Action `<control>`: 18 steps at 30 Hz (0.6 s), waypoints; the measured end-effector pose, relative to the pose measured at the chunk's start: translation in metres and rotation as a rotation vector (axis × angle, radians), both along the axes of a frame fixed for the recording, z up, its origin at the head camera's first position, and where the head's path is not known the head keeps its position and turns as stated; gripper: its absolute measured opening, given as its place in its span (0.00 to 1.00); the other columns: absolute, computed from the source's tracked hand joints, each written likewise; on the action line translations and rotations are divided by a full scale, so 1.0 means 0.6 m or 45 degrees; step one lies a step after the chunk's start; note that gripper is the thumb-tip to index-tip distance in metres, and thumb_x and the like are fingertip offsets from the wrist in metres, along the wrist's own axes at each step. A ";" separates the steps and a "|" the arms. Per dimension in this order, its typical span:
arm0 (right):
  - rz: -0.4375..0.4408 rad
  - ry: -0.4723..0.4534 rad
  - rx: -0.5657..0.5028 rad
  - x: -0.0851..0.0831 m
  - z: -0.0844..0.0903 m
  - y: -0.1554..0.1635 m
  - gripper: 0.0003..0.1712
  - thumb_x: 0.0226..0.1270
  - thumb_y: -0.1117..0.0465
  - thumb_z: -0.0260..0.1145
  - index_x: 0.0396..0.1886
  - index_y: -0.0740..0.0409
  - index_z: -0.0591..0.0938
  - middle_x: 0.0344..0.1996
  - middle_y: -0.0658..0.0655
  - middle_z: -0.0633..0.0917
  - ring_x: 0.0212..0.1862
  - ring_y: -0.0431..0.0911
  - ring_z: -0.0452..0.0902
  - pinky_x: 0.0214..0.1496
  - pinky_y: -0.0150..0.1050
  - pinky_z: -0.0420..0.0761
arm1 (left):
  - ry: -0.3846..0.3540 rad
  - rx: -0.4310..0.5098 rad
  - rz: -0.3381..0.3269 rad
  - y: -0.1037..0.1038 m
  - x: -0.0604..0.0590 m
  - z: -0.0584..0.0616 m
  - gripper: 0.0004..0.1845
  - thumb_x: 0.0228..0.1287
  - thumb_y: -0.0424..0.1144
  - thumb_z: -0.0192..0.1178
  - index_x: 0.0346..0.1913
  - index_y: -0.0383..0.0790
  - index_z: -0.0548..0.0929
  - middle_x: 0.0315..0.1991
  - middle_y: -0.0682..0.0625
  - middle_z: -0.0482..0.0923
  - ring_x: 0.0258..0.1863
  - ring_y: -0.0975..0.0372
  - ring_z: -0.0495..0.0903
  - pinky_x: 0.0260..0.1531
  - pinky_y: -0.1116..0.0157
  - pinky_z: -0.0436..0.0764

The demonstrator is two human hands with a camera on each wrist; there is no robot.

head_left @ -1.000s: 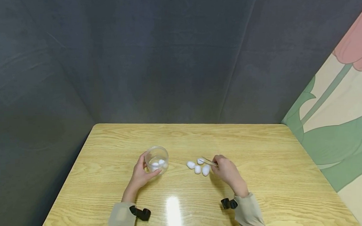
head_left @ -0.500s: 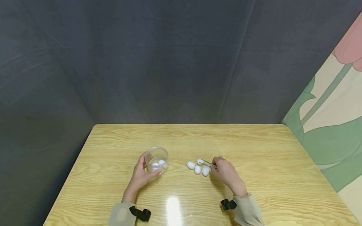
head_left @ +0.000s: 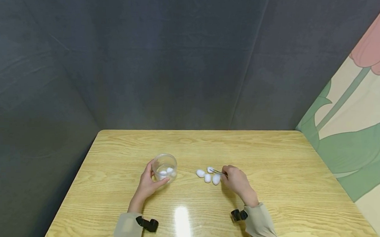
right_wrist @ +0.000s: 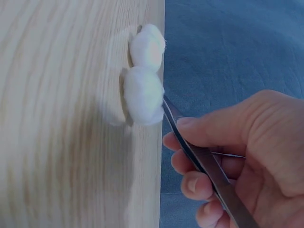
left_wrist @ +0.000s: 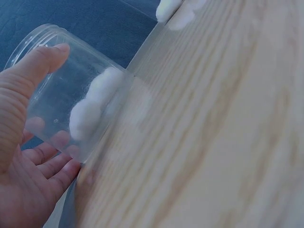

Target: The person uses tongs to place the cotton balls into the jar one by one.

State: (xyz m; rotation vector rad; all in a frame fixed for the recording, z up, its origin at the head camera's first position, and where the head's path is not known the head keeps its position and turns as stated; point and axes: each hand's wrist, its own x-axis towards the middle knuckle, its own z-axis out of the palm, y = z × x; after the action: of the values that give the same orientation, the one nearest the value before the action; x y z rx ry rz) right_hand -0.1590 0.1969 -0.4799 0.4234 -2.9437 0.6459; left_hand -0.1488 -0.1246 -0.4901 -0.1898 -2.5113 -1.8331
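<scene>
Two cotton balls [head_left: 165,172] already in jar [head_left: 164,166], four [head_left: 207,175] loose just right of jar. Left hand [head_left: 147,184] wrapped round jar; right hand [head_left: 237,181] pinching tweezers [head_left: 217,172], tips at farthest ball [head_left: 210,169], apparently not lifted.

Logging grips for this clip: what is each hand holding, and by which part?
The left hand grips the clear jar round its side wall. The right hand pinches the tweezers by their rear shaft.

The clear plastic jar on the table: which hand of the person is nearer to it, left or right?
Left. The left hand holds the clear plastic jar, thumb and fingers around its wall. The right hand is apart from it, to its right, holding tweezers at the loose cotton balls.
</scene>
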 end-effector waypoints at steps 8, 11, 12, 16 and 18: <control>-0.002 0.055 -0.041 0.009 0.005 -0.002 0.09 0.53 0.74 0.67 0.20 0.60 0.78 0.16 0.49 0.72 0.18 0.40 0.60 0.18 0.32 0.62 | 0.040 0.010 -0.015 -0.001 -0.001 -0.005 0.44 0.47 0.29 0.71 0.67 0.29 0.59 0.61 0.30 0.65 0.58 0.40 0.68 0.56 0.45 0.66; -0.002 0.072 -0.054 0.011 0.009 -0.002 0.08 0.53 0.74 0.67 0.21 0.61 0.79 0.17 0.50 0.73 0.18 0.39 0.61 0.18 0.31 0.62 | 0.041 0.008 -0.014 0.000 -0.002 -0.005 0.44 0.47 0.29 0.71 0.67 0.29 0.59 0.61 0.31 0.65 0.57 0.40 0.68 0.56 0.44 0.67; 0.000 0.085 -0.057 0.012 0.010 -0.002 0.07 0.53 0.74 0.67 0.22 0.61 0.79 0.17 0.50 0.73 0.18 0.39 0.61 0.18 0.31 0.63 | 0.040 0.009 -0.015 0.000 -0.002 -0.005 0.44 0.47 0.29 0.71 0.67 0.29 0.59 0.61 0.31 0.65 0.57 0.40 0.68 0.56 0.44 0.67; 0.016 0.119 -0.085 0.012 0.016 -0.002 0.07 0.53 0.75 0.66 0.22 0.62 0.79 0.17 0.50 0.74 0.17 0.39 0.61 0.17 0.31 0.63 | 0.042 0.007 -0.015 0.000 -0.002 -0.005 0.44 0.48 0.28 0.71 0.67 0.28 0.59 0.61 0.30 0.65 0.57 0.40 0.68 0.56 0.44 0.67; 0.023 0.125 -0.103 0.012 0.018 -0.002 0.07 0.53 0.75 0.66 0.23 0.61 0.79 0.18 0.50 0.74 0.17 0.39 0.62 0.17 0.30 0.63 | 0.043 0.007 -0.015 0.000 -0.002 -0.005 0.44 0.47 0.28 0.71 0.67 0.28 0.59 0.61 0.30 0.65 0.57 0.40 0.68 0.56 0.44 0.67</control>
State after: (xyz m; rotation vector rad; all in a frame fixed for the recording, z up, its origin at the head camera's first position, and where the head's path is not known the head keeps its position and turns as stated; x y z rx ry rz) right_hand -0.1519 0.1958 -0.4693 0.4610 -2.8141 0.7216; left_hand -0.1501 -0.1249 -0.4931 -0.2335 -2.4875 -1.8251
